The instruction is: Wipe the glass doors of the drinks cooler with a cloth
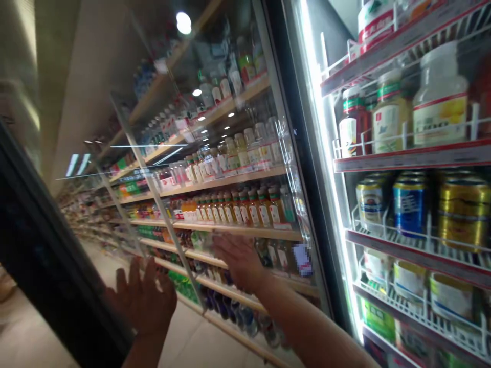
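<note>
A glass cooler door (245, 115) stands swung out in front of me, with a dark frame on both sides. My left hand (143, 299) is raised at the door's left part, fingers spread, close to the dark frame edge (69, 266). Flat against or just before the pane, my right hand (236, 255) has its fingers stretched out to the left. A pale, blurred patch (202, 241) shows at its fingertips; I cannot tell whether it is a cloth or goods behind the glass. Neither hand visibly grips anything.
On the right, lit cooler shelves (406, 156) hold juice bottles (389, 115), drink cans (409, 204) and cartons behind wire guards. Long wooden shelves (233, 181) crowded with bottles show in the glass. A tiled floor (184, 329) lies below.
</note>
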`<state>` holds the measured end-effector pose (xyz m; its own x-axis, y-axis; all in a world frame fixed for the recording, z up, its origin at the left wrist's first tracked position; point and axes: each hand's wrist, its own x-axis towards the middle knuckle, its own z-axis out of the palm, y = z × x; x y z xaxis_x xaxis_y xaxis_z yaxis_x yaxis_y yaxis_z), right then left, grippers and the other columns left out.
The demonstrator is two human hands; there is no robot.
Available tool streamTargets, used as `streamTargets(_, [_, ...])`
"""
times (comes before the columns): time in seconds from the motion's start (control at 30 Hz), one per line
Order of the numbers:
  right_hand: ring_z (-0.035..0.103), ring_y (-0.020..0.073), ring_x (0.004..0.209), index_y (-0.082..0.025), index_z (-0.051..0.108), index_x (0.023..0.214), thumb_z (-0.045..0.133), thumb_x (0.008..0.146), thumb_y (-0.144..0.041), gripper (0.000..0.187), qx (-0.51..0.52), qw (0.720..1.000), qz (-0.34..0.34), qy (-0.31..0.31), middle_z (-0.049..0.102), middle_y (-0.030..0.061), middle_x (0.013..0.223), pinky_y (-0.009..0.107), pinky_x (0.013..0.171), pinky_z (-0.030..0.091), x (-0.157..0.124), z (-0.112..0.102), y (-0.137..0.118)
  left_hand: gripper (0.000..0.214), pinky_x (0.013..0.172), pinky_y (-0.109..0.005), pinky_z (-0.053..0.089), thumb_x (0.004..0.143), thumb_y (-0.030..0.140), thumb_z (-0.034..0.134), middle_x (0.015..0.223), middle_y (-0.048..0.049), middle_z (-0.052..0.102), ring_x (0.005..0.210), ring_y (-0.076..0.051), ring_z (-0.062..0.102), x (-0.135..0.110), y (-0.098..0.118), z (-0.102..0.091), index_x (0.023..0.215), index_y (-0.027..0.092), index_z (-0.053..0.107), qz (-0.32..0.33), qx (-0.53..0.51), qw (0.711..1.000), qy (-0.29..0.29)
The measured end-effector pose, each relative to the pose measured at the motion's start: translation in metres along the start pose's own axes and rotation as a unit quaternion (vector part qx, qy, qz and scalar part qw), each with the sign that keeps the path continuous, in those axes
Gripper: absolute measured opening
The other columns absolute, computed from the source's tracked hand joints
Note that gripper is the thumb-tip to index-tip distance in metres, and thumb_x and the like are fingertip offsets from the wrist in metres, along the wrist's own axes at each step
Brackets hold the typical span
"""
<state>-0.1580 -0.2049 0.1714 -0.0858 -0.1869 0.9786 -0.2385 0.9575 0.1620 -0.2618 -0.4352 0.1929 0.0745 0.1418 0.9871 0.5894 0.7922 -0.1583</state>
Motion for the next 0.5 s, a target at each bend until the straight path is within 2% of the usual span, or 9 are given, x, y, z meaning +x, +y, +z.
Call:
streamTargets(0.1, [0.037,0.0176,0.147,-0.019,0.057,0.139,0.041,0.096,-0.007,0.048,-0.012,0.99,0.106,0.094,0.06,0.0039,0.145,0.037,0.122,0.027,0.018,-0.01,0.017,0.058,0.118,-0.069,0.019,0.089,0.025,0.057,0.154,-0.0202,0.044,0.148,-0.042,0.03,-0.001,-0.001,0.0,0.146,0.013,0.051,-0.009,-0.005,1.0,0.002])
streamTargets(0.17, [0.035,0.0183,0.148,-0.018,0.056,0.141,0.039,0.096,-0.006,0.05,-0.028,0.977,0.161,0.136,0.059,0.0065,0.146,0.039,0.122,0.027,0.023,-0.01,0.019,0.058,0.119,-0.069,0.018,0.09,0.025,0.057,0.155,-0.0193,0.043,0.149,-0.04,0.029,-0.001,0.0,0.001,0.146,0.014,0.05,-0.02,-0.01,1.0,-0.001])
streamTargets(0.23, [0.033,0.0185,0.15,-0.018,0.057,0.14,0.041,0.096,-0.008,0.048,-0.032,0.98,0.156,0.123,0.058,0.0065,0.147,0.039,0.123,0.027,0.021,-0.003,0.011,0.059,0.119,-0.069,0.019,0.089,0.024,0.058,0.154,-0.0196,0.044,0.149,-0.041,0.029,0.001,0.001,0.002,0.146,0.014,0.05,-0.021,-0.016,1.0,-0.007])
streamTargets(0.33, [0.029,0.016,0.151,-0.021,0.061,0.135,0.047,0.097,-0.015,0.04,-0.019,0.998,0.052,0.041,0.057,0.0003,0.148,0.035,0.124,0.026,0.01,0.007,-0.001,0.064,0.117,-0.073,0.02,0.087,0.023,0.059,0.155,-0.0197,0.043,0.148,-0.044,0.03,0.002,0.0,0.007,0.15,0.016,0.047,-0.015,-0.024,1.0,-0.014])
streamTargets(0.4, [0.029,0.0139,0.151,-0.024,0.061,0.136,0.05,0.097,-0.018,0.04,-0.02,1.0,0.01,-0.007,0.055,-0.0032,0.15,0.033,0.124,0.027,0.007,0.007,0.003,0.071,0.116,-0.076,0.02,0.085,0.023,0.059,0.157,-0.0169,0.04,0.147,-0.045,0.029,0.003,-0.002,0.012,0.154,0.021,0.042,-0.012,-0.026,0.999,-0.017])
streamTargets(0.43, [0.029,0.0139,0.151,-0.025,0.059,0.137,0.051,0.097,-0.017,0.042,-0.026,0.999,0.023,-0.013,0.054,-0.003,0.151,0.033,0.123,0.028,0.008,0.004,0.01,0.074,0.115,-0.076,0.02,0.085,0.023,0.059,0.159,-0.0148,0.038,0.147,-0.046,0.029,0.003,-0.003,0.015,0.156,0.025,0.038,-0.01,-0.026,0.999,-0.019])
streamTargets(0.5, [0.029,0.0156,0.151,-0.022,0.057,0.141,0.048,0.096,-0.014,0.046,-0.045,0.992,0.119,0.017,0.052,0.001,0.153,0.036,0.123,0.03,0.013,-0.007,0.031,0.078,0.115,-0.077,0.022,0.084,0.025,0.058,0.161,-0.0098,0.035,0.147,-0.045,0.028,0.004,-0.006,0.021,0.158,0.033,0.033,-0.01,-0.028,0.999,-0.016])
